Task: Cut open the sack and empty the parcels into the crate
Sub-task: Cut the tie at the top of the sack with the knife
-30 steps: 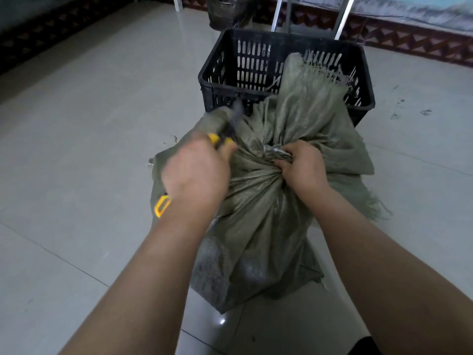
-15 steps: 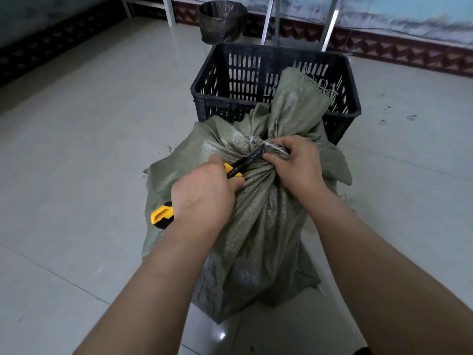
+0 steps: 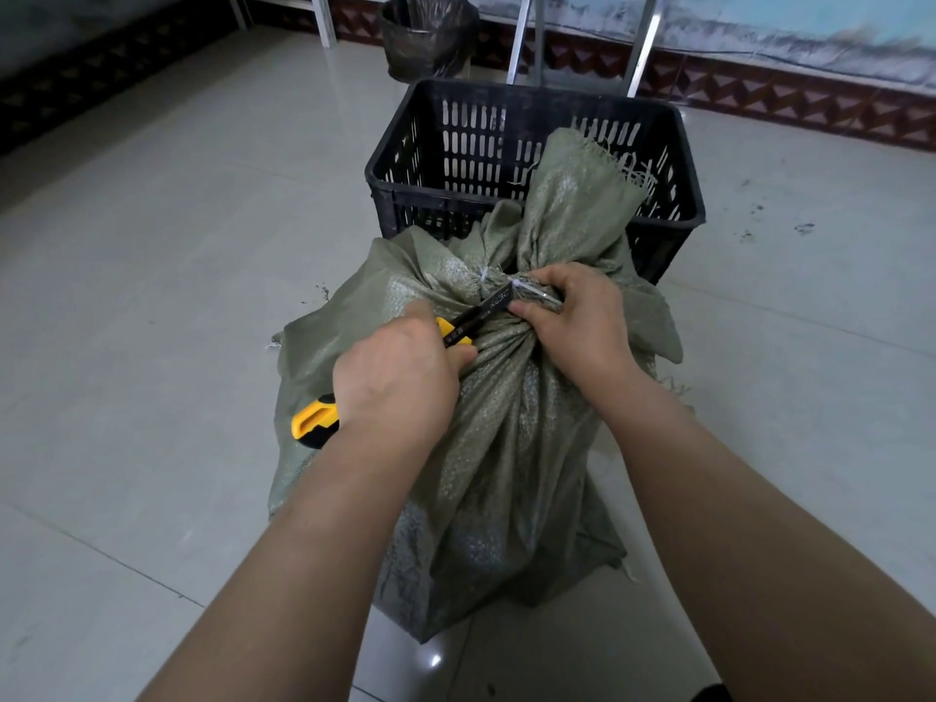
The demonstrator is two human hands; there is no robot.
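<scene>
A green woven sack (image 3: pixel 506 438) stands on the tiled floor, its neck gathered and bound by a white tie (image 3: pixel 494 278). My left hand (image 3: pixel 400 372) grips a yellow and black utility knife (image 3: pixel 316 420); its dark blade (image 3: pixel 486 309) lies against the sack's neck at the tie. My right hand (image 3: pixel 577 316) pinches the gathered neck just right of the blade tip. The sack's loose top flops over the near rim of a black slotted plastic crate (image 3: pixel 405 159) right behind it. No parcels are visible.
A dark bin with a liner (image 3: pixel 428 35) stands behind the crate by the wall. Metal legs (image 3: pixel 527 38) rise behind the crate, another white leg (image 3: pixel 321 17) at the far left. Open tiled floor lies left and right.
My left hand brought the knife down from a raised, blurred position so its blade now rests at the tie. My right hand kept its hold on the neck.
</scene>
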